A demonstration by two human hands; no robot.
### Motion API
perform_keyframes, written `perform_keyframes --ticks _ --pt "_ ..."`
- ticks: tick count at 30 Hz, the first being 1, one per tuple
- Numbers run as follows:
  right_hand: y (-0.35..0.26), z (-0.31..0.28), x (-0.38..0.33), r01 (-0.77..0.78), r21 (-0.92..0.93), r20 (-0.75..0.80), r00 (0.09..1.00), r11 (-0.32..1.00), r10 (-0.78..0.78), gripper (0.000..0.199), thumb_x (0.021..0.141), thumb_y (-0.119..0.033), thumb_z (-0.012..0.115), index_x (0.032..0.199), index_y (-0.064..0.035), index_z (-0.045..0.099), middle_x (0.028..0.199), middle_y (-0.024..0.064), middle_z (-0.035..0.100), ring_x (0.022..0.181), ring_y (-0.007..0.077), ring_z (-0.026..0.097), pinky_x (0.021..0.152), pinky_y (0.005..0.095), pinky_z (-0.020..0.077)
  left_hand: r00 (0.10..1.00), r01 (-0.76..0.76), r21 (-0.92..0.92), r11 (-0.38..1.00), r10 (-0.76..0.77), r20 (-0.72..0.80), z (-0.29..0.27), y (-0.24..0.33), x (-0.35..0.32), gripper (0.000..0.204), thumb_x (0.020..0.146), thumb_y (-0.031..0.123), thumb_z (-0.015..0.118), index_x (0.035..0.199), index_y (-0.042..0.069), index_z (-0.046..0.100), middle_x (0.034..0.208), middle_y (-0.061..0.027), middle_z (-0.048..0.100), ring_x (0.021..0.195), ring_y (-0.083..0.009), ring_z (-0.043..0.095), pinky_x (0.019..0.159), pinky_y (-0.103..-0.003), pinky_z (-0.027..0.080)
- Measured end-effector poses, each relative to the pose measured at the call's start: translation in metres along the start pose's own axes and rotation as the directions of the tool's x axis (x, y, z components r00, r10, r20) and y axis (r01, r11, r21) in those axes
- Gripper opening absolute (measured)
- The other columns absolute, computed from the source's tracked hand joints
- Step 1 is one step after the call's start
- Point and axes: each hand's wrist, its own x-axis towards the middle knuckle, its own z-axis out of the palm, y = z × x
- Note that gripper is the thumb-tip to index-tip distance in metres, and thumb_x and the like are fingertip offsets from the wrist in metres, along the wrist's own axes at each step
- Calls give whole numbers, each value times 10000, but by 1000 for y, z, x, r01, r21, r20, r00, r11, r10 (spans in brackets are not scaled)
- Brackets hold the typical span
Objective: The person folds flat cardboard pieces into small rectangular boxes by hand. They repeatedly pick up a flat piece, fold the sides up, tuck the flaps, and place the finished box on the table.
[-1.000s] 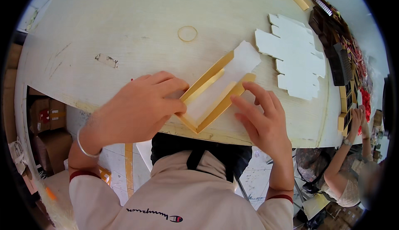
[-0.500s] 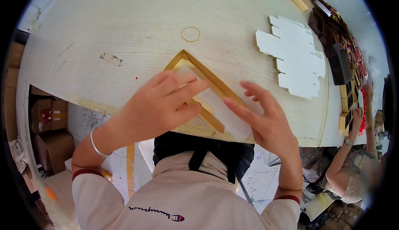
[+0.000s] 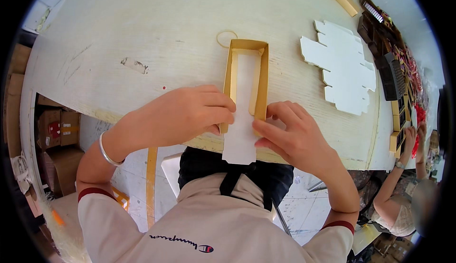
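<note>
While left hand [image 3: 190, 111] is gripping gold box [image 3: 246, 80] by left wall [image 3: 229, 82], right hand [image 3: 297, 132] is pinching its right wall [image 3: 262, 82].

Packing workshop: stacked white box blanks [image 3: 339, 68], cardboard cartons [image 3: 65, 168], co-worker [image 3: 401, 213].

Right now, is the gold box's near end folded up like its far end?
No, the gold box has its far wall upright, while the white flap at the near end extends outward, unfolded.
</note>
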Motion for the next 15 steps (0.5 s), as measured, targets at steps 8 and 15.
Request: perform_keyframes --ticks 8,15 --pt "16 27 3 -143 15 -4 990 990 143 268 711 -238 763 847 -71 604 764 46 498 722 226 538 644 339 452 992 -4 -45 999 -2 -128 15 -17 7 164 670 69 754 763 70 619 1022 -64 623 837 -251 559 720 -339 477" --pt "38 2 23 -34 117 70 997 993 26 295 712 -221 760 876 -56 579 803 67 506 740 236 536 660 349 434 986 -44 3 999 44 -163 15 -39 13 201 637 89 779 760 86 621 977 -32 628 839 -254 517 708 -351 462"
